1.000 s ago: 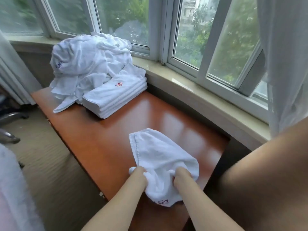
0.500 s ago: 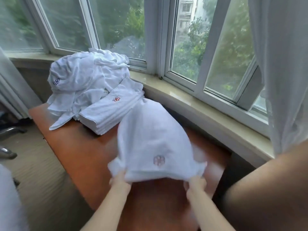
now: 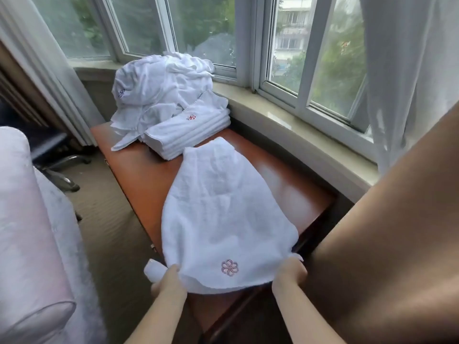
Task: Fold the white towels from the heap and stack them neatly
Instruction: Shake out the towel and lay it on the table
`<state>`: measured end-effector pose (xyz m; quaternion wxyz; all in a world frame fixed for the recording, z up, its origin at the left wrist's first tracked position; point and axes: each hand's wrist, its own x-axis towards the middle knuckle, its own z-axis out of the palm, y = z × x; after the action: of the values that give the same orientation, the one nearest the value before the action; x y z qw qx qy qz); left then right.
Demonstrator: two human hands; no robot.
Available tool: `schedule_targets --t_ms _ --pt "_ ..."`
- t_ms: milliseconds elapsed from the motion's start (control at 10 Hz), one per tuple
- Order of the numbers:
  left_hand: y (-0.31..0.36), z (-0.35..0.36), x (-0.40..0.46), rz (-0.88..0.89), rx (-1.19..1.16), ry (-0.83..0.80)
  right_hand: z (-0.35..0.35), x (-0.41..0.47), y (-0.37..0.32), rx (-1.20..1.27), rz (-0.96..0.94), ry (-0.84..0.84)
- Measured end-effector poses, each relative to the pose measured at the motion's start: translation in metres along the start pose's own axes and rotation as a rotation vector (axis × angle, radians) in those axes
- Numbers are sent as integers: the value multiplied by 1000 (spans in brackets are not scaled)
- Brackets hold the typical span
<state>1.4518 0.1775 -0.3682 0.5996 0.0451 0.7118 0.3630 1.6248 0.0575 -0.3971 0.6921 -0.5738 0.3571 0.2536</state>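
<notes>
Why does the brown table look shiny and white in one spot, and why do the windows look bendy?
Head view: the table shines pale beside the spread towel because daylight from the windows bounces off its glossy top. Head view: the wide-angle lens curves the window frames and sill. Head view: trees outside look soft and hazy, while the towel's pink logo stays clear.

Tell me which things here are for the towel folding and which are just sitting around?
For the job: towel pinched by left hand and right hand; heap; folded stack; table.

Just there: curtain, window, chair legs.
</notes>
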Motion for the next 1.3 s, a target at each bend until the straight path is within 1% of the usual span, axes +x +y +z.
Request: schedule_targets --t_ms 100,200,300,400,500,600,700,800,900,1000,1100,1200,1300 --pt "-16 -19 -18 67 -57 49 -34 -4 3 15 145 145" --pt "-12 -16 -38 -20 -120 88 -40 -23 -1 -132 42 137" --pt "14 1 -49 -90 -288 50 -17 -41 -11 -41 -35 110" --pt "50 42 -72 34 71 -102 36 -52 -45 16 -67 -23" --pt "107 91 -69 -326 -296 -270 106 -70 -92 186 -138 -395" --pt "171 145 -72 182 -342 -782 166 -81 -130 23 -448 -788" --pt "179 168 -39 420 -23 -782 187 -63 -120 -125 -483 -723" --pt "152 167 19 465 220 -601 181 -31 -71 -213 -368 -629" --pt "117 154 64 388 377 -375 170 -7 -34 -277 -235 -521" --pt "94 142 94 366 558 -248 166 16 -23 -406 -207 -386" --pt "79 136 113 382 667 -180 166 37 -21 -474 -175 -290" --pt "69 142 119 402 633 -134 168 54 -25 -492 -177 -174" --pt "61 149 122 427 604 -65 172 72 -28 -439 -197 -121"
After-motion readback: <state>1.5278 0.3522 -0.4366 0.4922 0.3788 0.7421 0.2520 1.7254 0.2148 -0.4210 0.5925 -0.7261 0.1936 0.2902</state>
